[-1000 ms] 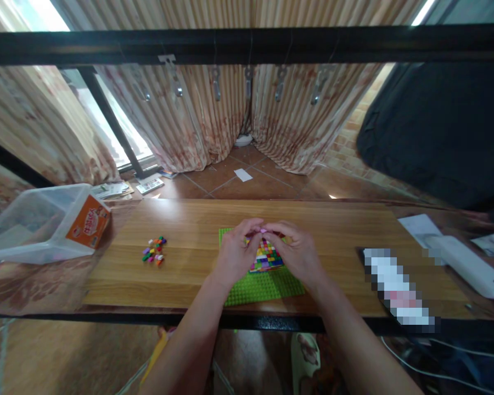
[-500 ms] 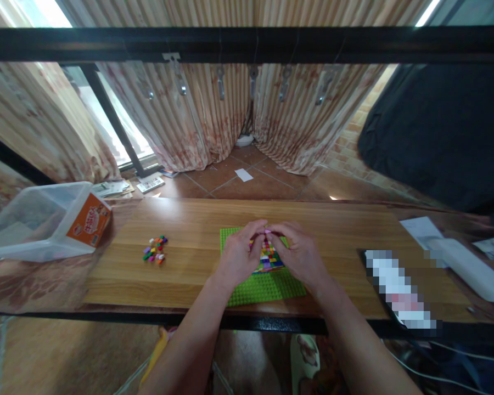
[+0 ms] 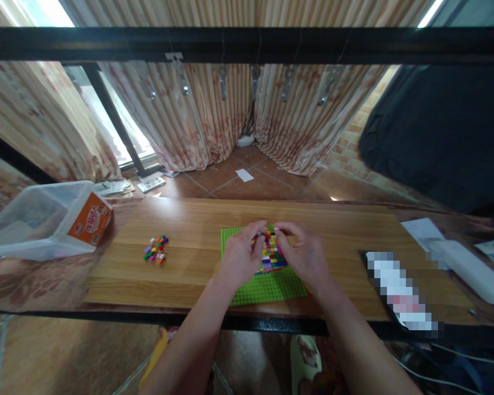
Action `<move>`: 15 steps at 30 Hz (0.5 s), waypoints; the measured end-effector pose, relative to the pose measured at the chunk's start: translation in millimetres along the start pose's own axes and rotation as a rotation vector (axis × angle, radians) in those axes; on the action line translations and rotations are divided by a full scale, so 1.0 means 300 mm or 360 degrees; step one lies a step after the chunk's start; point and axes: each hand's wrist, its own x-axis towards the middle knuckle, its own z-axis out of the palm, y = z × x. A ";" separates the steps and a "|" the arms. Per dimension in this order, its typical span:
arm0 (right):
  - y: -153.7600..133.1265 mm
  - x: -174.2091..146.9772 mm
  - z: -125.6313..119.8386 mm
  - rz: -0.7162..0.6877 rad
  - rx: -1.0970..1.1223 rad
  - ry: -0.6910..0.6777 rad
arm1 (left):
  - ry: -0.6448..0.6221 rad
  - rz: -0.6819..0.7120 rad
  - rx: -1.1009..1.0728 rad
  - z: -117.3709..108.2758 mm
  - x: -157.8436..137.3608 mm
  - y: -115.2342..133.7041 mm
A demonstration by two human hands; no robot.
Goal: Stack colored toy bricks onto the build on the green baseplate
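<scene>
A green studded baseplate (image 3: 267, 291) lies on the wooden board, with a block of many-coloured toy bricks (image 3: 273, 255) built up on it. My left hand (image 3: 242, 253) is at the left side of this block, fingers curled and closed; whatever lies between its fingertips is hidden. At the block's far right corner, my right hand (image 3: 307, 252) pinches a small pink brick (image 3: 276, 229) between thumb and forefinger. Both hands cover part of the bricks and the far edge of the baseplate.
Several loose coloured bricks (image 3: 157, 249) lie in a small pile on the left of the wooden board (image 3: 189, 219). A clear plastic bin (image 3: 37, 219) with an orange label stands further left. A blurred-out phone-like object (image 3: 399, 291) rests at the right. A black bar (image 3: 247, 45) crosses above.
My right hand has shifted slightly right, taking the pink brick away from the left fingertips. More of the brick block now shows between the hands. The left hand has barely moved.
</scene>
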 end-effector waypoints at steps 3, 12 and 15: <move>0.031 0.002 0.000 0.0215 0.0127 0.0040 | 0.0161 -0.0104 0.0053 -0.008 0.008 -0.017; 0.102 0.003 0.030 0.0482 0.0477 -0.0111 | 0.0236 -0.0274 0.0154 -0.018 0.013 -0.048; 0.112 0.002 0.049 0.0656 0.0727 -0.0107 | 0.0208 -0.0323 0.0208 -0.017 0.013 -0.050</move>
